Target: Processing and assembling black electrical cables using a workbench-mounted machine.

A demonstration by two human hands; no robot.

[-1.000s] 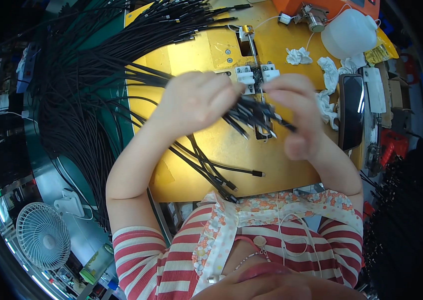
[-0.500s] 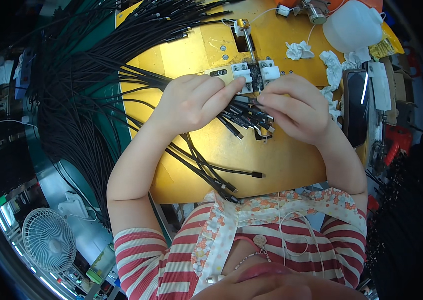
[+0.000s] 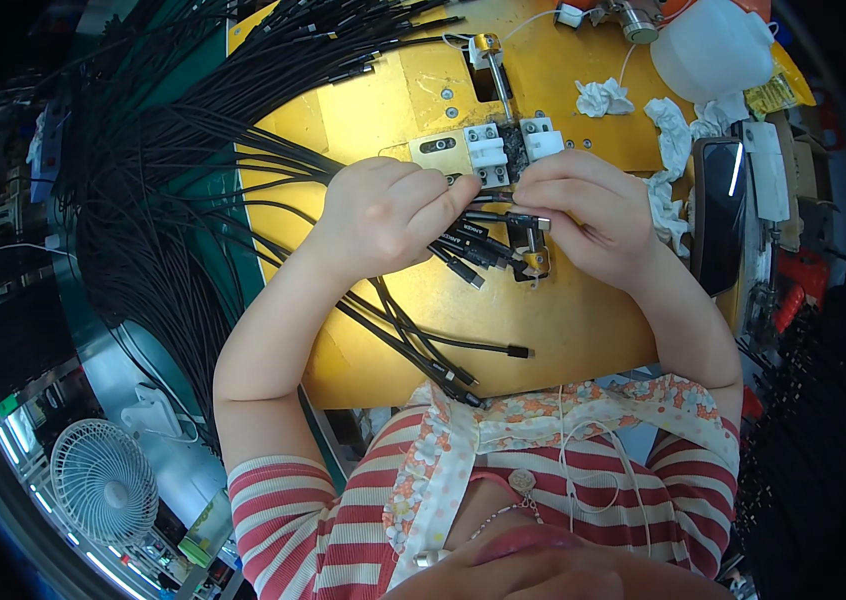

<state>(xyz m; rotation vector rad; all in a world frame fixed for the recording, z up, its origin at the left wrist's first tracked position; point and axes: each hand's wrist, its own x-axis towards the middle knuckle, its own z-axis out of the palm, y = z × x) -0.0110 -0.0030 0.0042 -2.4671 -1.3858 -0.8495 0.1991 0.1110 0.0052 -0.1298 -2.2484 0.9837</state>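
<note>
My left hand [image 3: 378,220] is closed around a bunch of black USB cables [image 3: 468,235], whose plug ends fan out past its fingers to the right and downward. My right hand [image 3: 588,210] pinches one cable near its end, just to the right of my left thumb. One plug with a bare metal tip [image 3: 541,222] points right, under the right fingers. Just beyond both hands stands a small fixture with a left white block [image 3: 488,150] and a right white block [image 3: 544,142], a dark gap between them. The fingertips hide part of the pinched cable.
A yellow work plate [image 3: 423,350] carries the fixture and its metal rod [image 3: 499,85]. Black cables [image 3: 158,240] heap at the left. Loose cable ends [image 3: 453,375] lie near me. At right are crumpled tissues [image 3: 603,98], a phone [image 3: 716,215] and a white bottle [image 3: 711,52].
My left thumb and index finger have drawn back from the left white block. The plugs in the bunch have shifted, and one now points right below my right fingers.
</note>
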